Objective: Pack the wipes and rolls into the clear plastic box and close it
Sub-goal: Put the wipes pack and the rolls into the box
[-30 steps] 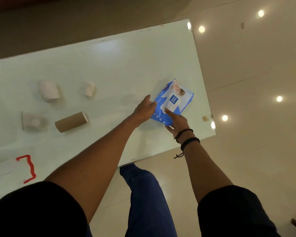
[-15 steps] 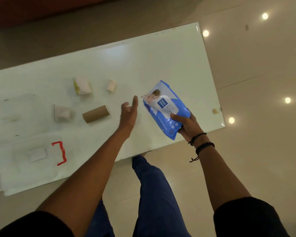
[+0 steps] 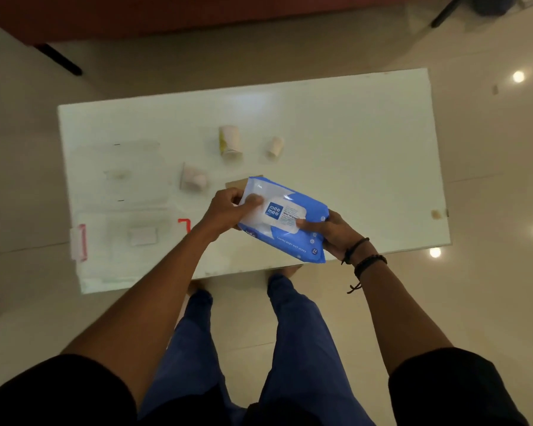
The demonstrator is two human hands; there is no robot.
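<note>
A blue and white pack of wet wipes (image 3: 285,229) is held above the white table (image 3: 351,142), near its front edge. My left hand (image 3: 228,212) grips the pack's left end and my right hand (image 3: 336,233) grips its right end. Three white rolls lie on the table: one with a yellow mark (image 3: 230,140), a small one (image 3: 274,147) and one further left (image 3: 194,178). A brown cardboard tube (image 3: 236,183) peeks out behind the pack, mostly hidden. The clear plastic box (image 3: 130,241) with red latches sits at the table's front left.
A clear lid (image 3: 136,173) lies flat behind the box on the left. A small brown spot (image 3: 436,214) marks the table's right edge. Black furniture legs (image 3: 59,59) stand on the floor beyond the table. My legs are below the table's front edge.
The pack was lifted off the table by my right hand and carried left. My left hand has come back and taken hold of its left end. The view has shifted left.
</note>
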